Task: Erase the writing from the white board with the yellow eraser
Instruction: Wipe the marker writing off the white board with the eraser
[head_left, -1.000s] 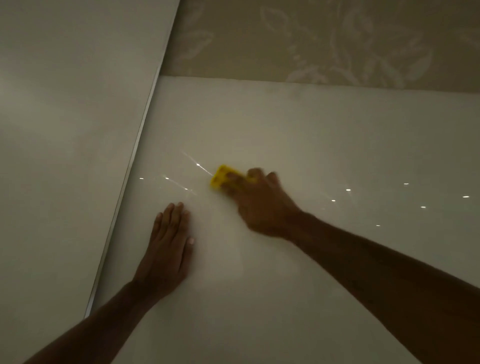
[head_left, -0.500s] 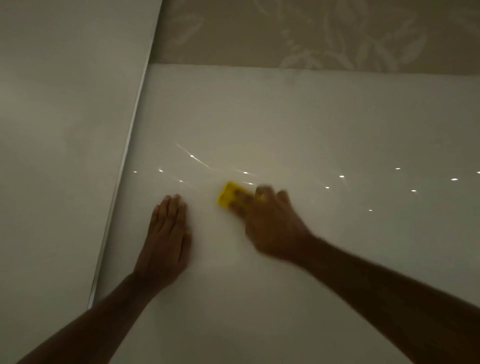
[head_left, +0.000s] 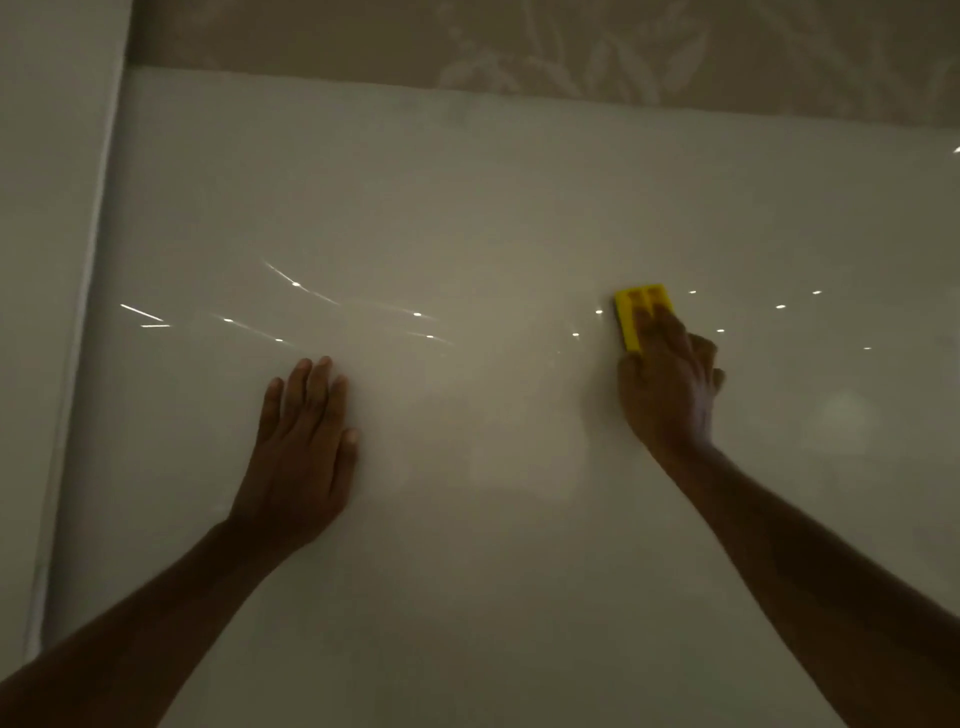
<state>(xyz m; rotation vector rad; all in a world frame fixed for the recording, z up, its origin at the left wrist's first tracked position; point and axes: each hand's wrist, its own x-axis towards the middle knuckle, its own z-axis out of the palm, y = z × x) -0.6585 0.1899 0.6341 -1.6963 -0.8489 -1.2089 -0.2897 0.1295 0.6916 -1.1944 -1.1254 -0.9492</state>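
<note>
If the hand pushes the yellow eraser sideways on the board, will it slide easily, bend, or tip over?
The yellow eraser looks like a flat, low block, so it probably will not tip or roll. The white board is glossy with reflections, so it likely slides easily. The right hand presses fingers on top without visibly deforming it, so it seems fairly stiff.

White board (head_left: 519, 208) under yellow eraser (head_left: 636, 312), left hand (head_left: 304, 447)

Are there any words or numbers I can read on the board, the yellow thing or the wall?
None can be read.
Glossy white board: no writing visible, only bright light glints.
Yellow rectangular eraser under the right hand: two small moulded marks, too blurred to read.
Beige wall: pale leaf pattern, no words.
</note>
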